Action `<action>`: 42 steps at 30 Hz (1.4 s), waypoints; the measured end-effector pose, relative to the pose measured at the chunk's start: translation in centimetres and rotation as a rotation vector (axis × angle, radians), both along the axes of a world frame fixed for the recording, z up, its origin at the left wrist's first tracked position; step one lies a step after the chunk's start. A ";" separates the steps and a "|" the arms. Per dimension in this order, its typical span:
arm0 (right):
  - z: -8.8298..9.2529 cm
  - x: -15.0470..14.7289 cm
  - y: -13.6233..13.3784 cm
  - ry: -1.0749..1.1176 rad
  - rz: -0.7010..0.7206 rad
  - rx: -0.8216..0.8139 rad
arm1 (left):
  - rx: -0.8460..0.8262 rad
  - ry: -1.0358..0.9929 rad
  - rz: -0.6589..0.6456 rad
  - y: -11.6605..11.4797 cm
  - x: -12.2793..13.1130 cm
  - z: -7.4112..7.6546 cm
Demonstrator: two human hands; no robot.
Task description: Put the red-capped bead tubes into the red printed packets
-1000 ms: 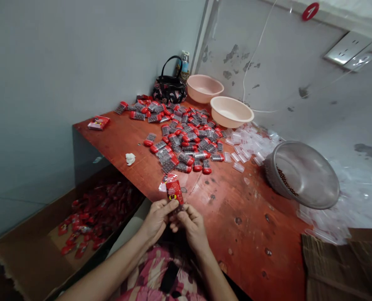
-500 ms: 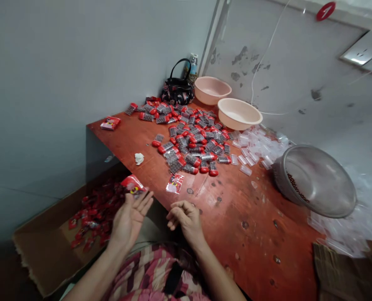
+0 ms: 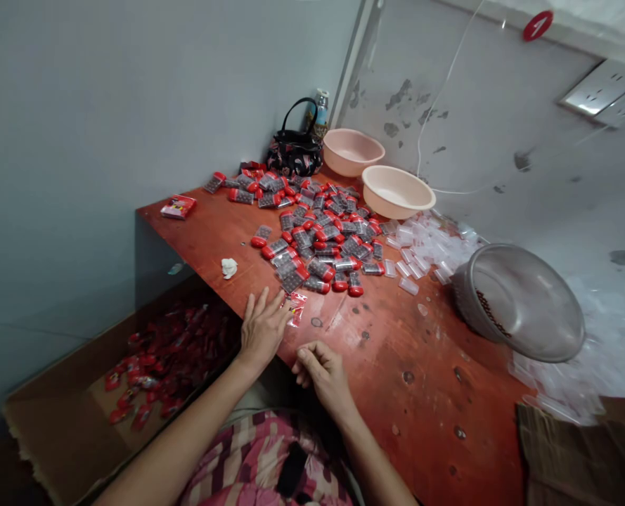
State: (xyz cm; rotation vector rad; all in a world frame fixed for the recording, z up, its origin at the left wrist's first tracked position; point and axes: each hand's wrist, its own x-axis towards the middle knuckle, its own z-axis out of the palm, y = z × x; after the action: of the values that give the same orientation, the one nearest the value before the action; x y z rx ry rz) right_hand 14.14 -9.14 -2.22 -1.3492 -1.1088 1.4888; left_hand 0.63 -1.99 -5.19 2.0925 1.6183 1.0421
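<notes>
My left hand [image 3: 262,325] lies flat on the red table [image 3: 396,351] with its fingers spread, the fingertips touching a small clear-and-red packet [image 3: 296,308]. My right hand [image 3: 320,367] rests beside it at the table's near edge, fingers curled loosely with nothing visible in them. Just beyond the hands lies a heap of small clear cases with red caps [image 3: 317,235]. Down on the left, a cardboard box [image 3: 80,414] holds many red packets [image 3: 154,365].
Empty clear cases [image 3: 428,246] are scattered right of the heap. A tilted metal colander [image 3: 517,302] stands at the right. Two pink bowls [image 3: 394,191] and a black handbag [image 3: 294,151] sit at the back. A white wad [image 3: 229,267] lies near the left edge.
The red packet held in both hands went with my left hand over the box and is gone from it. My left hand has come back onto the table at the small packet.
</notes>
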 end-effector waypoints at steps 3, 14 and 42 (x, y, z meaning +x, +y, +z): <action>0.1 0.4 0.8 -0.008 -0.025 0.026 | 0.019 -0.019 0.017 0.0 0.0 -0.3; 1.2 0.7 5.2 0.197 -0.177 0.084 | -0.321 -0.696 -0.022 -3.1 0.7 3.2; 2.7 -1.4 7.1 -0.190 -0.016 0.188 | -0.831 -1.616 0.253 -2.6 -3.4 2.2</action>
State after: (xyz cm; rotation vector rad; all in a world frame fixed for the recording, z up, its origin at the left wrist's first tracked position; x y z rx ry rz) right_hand 12.71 -2.08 0.51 -1.3838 -1.3195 1.2296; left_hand -2.79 -4.58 -2.99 0.1646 0.9961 1.2070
